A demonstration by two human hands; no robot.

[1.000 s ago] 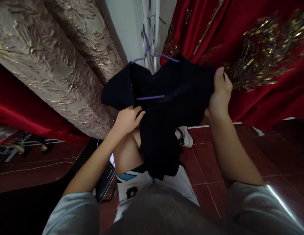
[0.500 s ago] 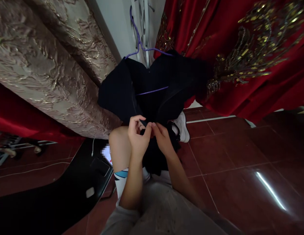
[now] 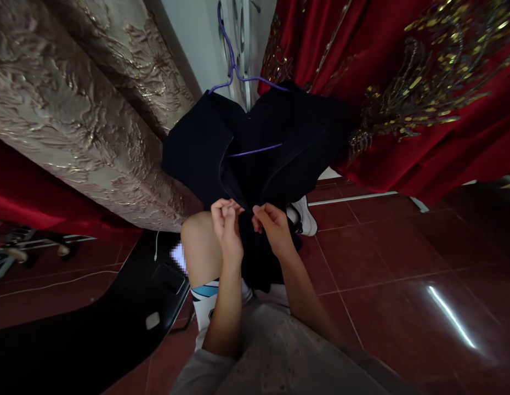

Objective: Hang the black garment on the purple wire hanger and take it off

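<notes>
A dark garment hangs open at the front on a purple hanger, its lower part reaching down to my knees. My left hand pinches the garment's front edge on the left side, fingers curled. Close beside it, my right hand is closed at the other front edge, thumb against forefinger. A small gap lies between the two hands. Whether anything small sits between the right fingertips is too dark to tell.
Textured beige fabric hangs at the left, a red sequinned garment at the right. A black bench at lower left bears a phone and a white case. A white rack bar runs low above the tiles.
My hands have moved slightly apart; they were touching at the fingertips. My left thumb has come up against its fingers, and the left front edge of the garment is folded open more.
</notes>
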